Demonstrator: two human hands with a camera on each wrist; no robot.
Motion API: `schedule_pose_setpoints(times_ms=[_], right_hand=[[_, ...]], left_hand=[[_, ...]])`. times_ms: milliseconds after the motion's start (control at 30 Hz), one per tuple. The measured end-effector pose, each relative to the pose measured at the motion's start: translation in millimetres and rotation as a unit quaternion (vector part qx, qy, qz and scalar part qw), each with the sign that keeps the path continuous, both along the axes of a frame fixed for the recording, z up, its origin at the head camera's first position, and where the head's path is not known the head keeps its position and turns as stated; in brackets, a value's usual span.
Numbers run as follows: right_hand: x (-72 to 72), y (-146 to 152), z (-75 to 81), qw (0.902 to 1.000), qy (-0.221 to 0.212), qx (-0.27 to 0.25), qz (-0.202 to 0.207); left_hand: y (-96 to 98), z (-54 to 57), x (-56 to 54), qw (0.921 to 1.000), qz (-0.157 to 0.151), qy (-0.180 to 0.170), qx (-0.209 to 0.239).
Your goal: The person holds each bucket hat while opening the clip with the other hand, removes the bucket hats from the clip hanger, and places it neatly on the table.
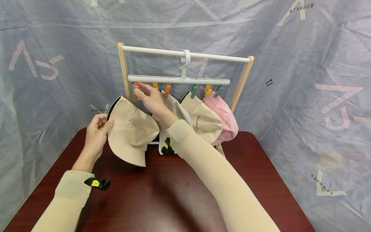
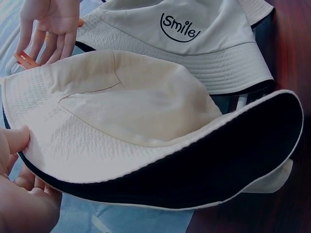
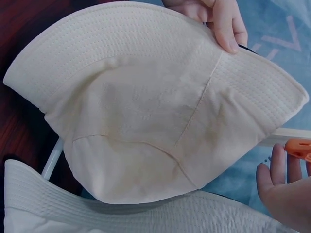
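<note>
A beige bucket hat [image 1: 127,129] with a dark lining hangs tilted from my left hand [image 1: 97,135], which pinches its brim between thumb and fingers. My right hand [image 1: 152,102] reaches across, above this hat, and pinches an orange clothespin [image 1: 136,90] near the left end of the white hanger bar [image 1: 156,79]. In the left wrist view, the beige brim lies just below that clothespin, apart from its tip as far as I can tell. Behind it hangs a pale hat [image 2: 184,34] printed "Smile", partly hidden in the head view by my right forearm.
Farther right hang a cream hat [image 1: 200,116] with black script and a pink hat [image 1: 224,112], below green clothespins [image 1: 194,91] and a yellow clothespin [image 1: 208,91]. The hanger hooks over a wood-and-white rack [image 1: 217,57] on a dark red table [image 1: 174,193]. Grey cloth surrounds it.
</note>
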State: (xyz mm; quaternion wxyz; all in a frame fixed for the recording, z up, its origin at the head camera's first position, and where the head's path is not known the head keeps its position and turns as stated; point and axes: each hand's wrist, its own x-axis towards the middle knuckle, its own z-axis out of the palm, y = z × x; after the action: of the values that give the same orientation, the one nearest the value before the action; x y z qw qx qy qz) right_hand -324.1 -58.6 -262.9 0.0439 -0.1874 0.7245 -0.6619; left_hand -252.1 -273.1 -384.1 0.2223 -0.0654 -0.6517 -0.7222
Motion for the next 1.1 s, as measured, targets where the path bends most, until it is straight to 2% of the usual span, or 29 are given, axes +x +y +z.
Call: schedule_pose_setpoints(times_ms=[600, 833, 1100], right_hand=[[4.4, 21, -8.3, 0.9981, 0.010, 0.009, 0.060], [3.0, 33, -14.4, 0.9961, 0.007, -0.027, 0.084], [1.6, 52, -22.0, 0.9941, 0.000, -0.058, 0.092]], left_hand=[[2.4, 9.6, 6.5, 0.9998, -0.017, 0.011, 0.003], [5.2, 12.8, 10.1, 0.9997, -0.018, 0.013, 0.010], [8.9, 16.2, 12.0, 0.9991, -0.026, 0.026, 0.021]])
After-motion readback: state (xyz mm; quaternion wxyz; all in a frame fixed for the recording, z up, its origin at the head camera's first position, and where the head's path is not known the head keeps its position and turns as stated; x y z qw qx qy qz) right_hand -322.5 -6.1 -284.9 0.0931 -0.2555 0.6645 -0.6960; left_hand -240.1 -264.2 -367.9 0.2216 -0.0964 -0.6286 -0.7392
